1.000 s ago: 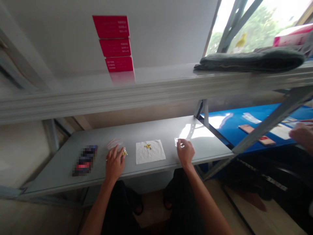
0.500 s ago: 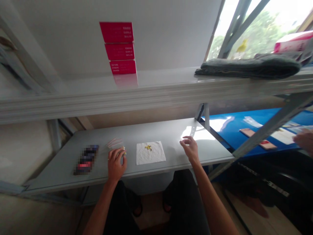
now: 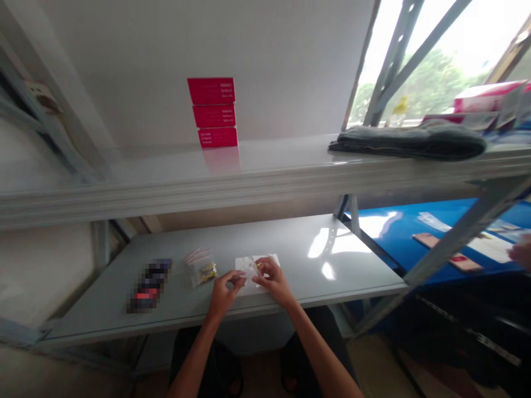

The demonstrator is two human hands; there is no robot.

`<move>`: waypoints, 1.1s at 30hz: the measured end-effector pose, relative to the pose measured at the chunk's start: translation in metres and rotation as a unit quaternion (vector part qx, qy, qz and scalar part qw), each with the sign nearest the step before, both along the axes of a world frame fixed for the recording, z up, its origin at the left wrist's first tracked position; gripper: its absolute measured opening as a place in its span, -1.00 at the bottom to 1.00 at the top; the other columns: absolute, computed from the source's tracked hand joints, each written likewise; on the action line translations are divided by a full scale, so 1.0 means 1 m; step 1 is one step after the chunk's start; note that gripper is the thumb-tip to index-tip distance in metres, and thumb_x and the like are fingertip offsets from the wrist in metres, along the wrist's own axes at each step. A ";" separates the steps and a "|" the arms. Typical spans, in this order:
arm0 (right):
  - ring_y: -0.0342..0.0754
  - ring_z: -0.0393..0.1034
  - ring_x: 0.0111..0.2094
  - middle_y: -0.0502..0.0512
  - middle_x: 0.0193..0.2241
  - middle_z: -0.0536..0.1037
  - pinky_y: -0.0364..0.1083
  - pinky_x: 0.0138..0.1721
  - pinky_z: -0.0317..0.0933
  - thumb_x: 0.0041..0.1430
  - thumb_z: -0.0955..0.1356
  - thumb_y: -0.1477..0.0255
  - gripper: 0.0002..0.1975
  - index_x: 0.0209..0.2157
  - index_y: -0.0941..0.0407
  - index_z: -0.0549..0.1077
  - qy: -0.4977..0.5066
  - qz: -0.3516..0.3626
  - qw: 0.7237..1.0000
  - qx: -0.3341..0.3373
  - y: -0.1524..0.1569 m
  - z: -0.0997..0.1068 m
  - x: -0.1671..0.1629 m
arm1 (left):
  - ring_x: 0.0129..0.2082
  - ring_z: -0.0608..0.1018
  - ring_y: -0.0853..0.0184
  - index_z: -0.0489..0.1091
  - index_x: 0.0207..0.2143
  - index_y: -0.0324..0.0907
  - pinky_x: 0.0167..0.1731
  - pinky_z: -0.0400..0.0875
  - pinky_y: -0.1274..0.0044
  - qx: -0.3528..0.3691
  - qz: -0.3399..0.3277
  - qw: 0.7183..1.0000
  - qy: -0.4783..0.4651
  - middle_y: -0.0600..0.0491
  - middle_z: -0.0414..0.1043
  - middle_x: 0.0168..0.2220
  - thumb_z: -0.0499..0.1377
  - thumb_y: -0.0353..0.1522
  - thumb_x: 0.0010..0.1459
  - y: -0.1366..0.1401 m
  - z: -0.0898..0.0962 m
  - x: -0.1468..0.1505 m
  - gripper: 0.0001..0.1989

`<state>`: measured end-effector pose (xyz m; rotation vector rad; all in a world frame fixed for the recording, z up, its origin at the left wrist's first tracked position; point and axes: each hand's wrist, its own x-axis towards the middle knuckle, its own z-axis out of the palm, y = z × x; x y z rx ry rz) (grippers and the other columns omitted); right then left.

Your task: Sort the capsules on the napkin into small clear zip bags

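My left hand pinches the near-left edge of what looks like a small clear plastic bag, its outline faint. My right hand is closed at the other side of this bag, thumb and fingertips curled together. Both are over a white paper sheet on the grey table. A few small gold-coloured pieces show by the right fingertips; the hand covers most of them, and I cannot tell whether it grips one. Left of my left hand lies a clear zip bag with several gold-coloured pieces inside.
More flat zip bags lie behind the filled one. A blurred-out dark and red object is farther left. Above, a shelf edge crosses over the table, bearing stacked red boxes and folded grey cloth. A person's hand appears at right.
My left hand has moved right, off the filled zip bag, to the paper sheet. My right hand has come left from the table's right part to the same place. The view has tilted up slightly.
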<state>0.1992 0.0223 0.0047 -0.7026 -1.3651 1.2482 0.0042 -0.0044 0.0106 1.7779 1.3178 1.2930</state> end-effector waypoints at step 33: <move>-0.10 0.54 -0.24 0.17 0.08 0.52 -0.16 -0.35 0.37 0.33 0.32 0.33 -0.77 -0.10 0.04 0.59 -0.141 -0.024 0.984 0.107 -0.019 0.004 0.000 | 0.20 0.34 -0.02 0.31 0.22 -0.15 0.20 0.26 0.14 0.200 0.050 0.935 0.290 -0.11 0.48 0.07 0.27 -0.11 0.20 -0.007 -0.007 0.009 -0.40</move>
